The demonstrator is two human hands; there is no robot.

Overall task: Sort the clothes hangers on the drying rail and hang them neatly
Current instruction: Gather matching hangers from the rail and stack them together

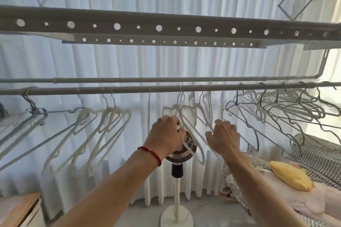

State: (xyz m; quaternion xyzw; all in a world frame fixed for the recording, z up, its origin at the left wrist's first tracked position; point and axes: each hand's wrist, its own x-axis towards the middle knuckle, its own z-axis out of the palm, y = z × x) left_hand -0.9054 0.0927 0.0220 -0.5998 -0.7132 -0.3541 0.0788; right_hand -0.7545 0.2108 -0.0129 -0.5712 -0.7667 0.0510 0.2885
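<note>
Sorting white hangers (193,116) on drying rail (166,88), frame ctr.
Left hand (166,134) grip clamped on a hanger arm, right hand (223,138) curled on the next; more white hangers at left, grey wire hangers (276,108) at right; fan (181,150) behind the hands.

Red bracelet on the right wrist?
No, the red bracelet circles the left wrist, below the left hand; the right hand has a bare wrist.
</note>
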